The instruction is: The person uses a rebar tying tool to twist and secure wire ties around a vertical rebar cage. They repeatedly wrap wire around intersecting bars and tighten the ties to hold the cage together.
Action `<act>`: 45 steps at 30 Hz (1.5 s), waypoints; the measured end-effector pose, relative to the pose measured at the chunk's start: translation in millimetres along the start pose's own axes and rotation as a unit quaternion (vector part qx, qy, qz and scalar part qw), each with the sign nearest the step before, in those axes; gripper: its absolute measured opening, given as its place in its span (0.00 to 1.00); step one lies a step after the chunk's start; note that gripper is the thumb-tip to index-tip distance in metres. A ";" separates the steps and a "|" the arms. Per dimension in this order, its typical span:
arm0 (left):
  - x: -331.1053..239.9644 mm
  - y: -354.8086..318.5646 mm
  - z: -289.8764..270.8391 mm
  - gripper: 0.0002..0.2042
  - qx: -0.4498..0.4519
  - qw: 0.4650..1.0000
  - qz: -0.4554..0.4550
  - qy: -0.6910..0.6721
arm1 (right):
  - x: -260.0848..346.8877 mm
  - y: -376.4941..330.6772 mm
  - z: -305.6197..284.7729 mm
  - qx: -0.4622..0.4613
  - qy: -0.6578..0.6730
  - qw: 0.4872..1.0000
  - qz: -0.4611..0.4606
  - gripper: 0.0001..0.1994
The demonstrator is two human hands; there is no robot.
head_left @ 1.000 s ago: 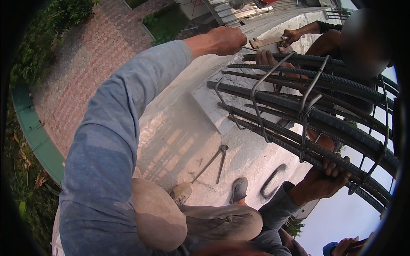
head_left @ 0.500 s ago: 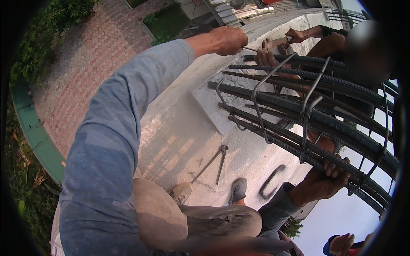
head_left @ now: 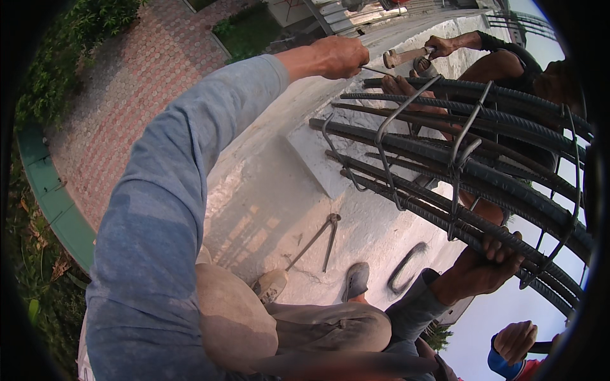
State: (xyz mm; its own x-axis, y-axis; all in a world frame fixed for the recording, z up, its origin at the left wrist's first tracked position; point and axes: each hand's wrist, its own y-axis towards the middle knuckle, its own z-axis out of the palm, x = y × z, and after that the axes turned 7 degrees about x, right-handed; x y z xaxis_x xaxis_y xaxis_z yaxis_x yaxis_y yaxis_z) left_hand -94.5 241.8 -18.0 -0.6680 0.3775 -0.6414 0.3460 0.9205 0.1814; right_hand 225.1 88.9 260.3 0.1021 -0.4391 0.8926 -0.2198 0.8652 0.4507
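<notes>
1. So far, a rebar cage (head_left: 483,171) of long ribbed bars lies across a white concrete ledge (head_left: 279,190), with several bent stirrups (head_left: 394,159) already looped round the bars, which suggests the assembly is well under way.
2. The left hand (head_left: 340,57) is stretched far out, fingers curled tight round a thin metal rod or wire (head_left: 375,71) at the far end of the cage; what the rod's tip is doing there is too small to tell.
3. The right hand (head_left: 492,260) is clamped from below on the lower bars near the nearest stirrup, apparently steadying the cage.
4. A co-worker's hand (head_left: 441,46) across the cage holds a hammer (head_left: 406,56) close to the left hand's rod, and the co-worker's other hand (head_left: 400,86) rests on the top bars.
5. Whether the stirrups are tied at each crossing cannot be told; none of the ties shows clearly, so I judge that fixing is what remains.
6. A pair of pincers (head_left: 318,240) lies unused on the ledge, near a loose bent bar (head_left: 406,267) and the person's shoes (head_left: 356,279).
7. Another person's hand (head_left: 515,340) shows at the lower right, well apart from the work.
</notes>
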 end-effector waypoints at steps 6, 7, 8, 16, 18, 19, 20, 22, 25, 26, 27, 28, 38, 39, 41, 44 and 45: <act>-1.9 -1.6 -0.7 0.09 -0.002 1.000 -0.003 -0.004 | -0.7 0.1 1.3 -0.022 -0.017 1.000 -0.006 0.10; -2.4 -1.9 -0.6 0.09 -0.006 1.000 -0.002 -0.004 | -0.8 0.2 1.5 -0.026 -0.017 1.000 -0.004 0.10; -2.9 -2.2 -0.5 0.09 -0.009 1.000 0.001 -0.003 | -0.8 0.4 1.7 -0.031 -0.017 0.999 -0.001 0.10; -4.3 -2.6 -0.8 0.09 -0.008 1.000 -0.009 -0.004 | -1.9 1.2 -3.2 -0.017 0.015 1.000 -0.003 0.12; -5.6 -3.1 1.2 0.09 -0.006 1.000 -0.019 -0.007 | -2.1 0.9 -5.4 -0.037 0.027 0.999 0.005 0.14; -6.6 -3.4 2.4 0.09 -0.003 1.000 -0.028 -0.009 | -2.3 1.0 -6.5 -0.033 0.019 0.999 0.007 0.14; -8.1 -3.7 4.1 0.10 -0.007 0.999 -0.041 -0.009 | -2.8 1.0 -7.3 -0.029 0.020 0.999 0.005 0.14; -9.9 -4.2 5.1 0.12 0.005 0.998 -0.053 -0.023 | -3.9 1.4 -8.0 -0.022 0.023 0.999 0.000 0.14; -5.8 -4.1 -0.9 0.17 0.036 0.985 -0.095 -0.136 | -6.4 2.5 -6.1 -0.017 0.034 0.999 -0.012 0.14; -2.5 -4.2 -4.8 0.20 0.068 0.972 -0.114 -0.194 | -7.5 2.8 -4.5 -0.017 0.039 0.999 -0.018 0.14; 0.9 -4.5 -8.2 0.22 0.098 0.950 -0.141 -0.260 | -8.0 3.3 -2.7 -0.031 0.035 0.999 -0.022 0.13; 5.0 -4.5 -11.9 0.25 0.143 0.918 -0.170 -0.329 | -8.7 3.5 -0.6 -0.044 0.030 0.998 -0.027 0.13; -21.5 -23.5 17.0 0.30 0.159 0.720 -0.195 -0.646 | -9.4 4.7 7.5 -0.048 0.074 0.996 -0.024 0.11; -25.2 -26.2 16.2 0.32 0.147 0.743 -0.223 -0.613 | -9.3 4.3 7.9 -0.044 0.086 0.995 -0.025 0.11; -31.5 -29.2 14.1 0.36 0.120 0.785 -0.278 -0.541 | -8.9 3.6 9.3 -0.060 0.069 0.995 -0.026 0.10; -39.0 -29.1 18.4 0.37 0.095 0.772 -0.283 -0.561 | -9.6 3.3 12.7 -0.072 0.051 0.996 -0.033 0.09; -39.2 -28.5 20.2 0.35 0.088 0.765 -0.289 -0.569 | -10.2 3.8 14.3 -0.080 0.050 0.995 -0.038 0.10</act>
State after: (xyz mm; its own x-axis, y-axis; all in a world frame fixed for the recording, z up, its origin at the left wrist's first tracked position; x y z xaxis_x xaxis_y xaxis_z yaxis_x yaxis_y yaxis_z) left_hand -64.8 198.7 -13.1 0.2293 -0.5115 -0.8282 0.3598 0.8351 -0.4161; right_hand 209.4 93.3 252.7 0.2101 -0.4846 0.8491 -0.0513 0.8619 0.5045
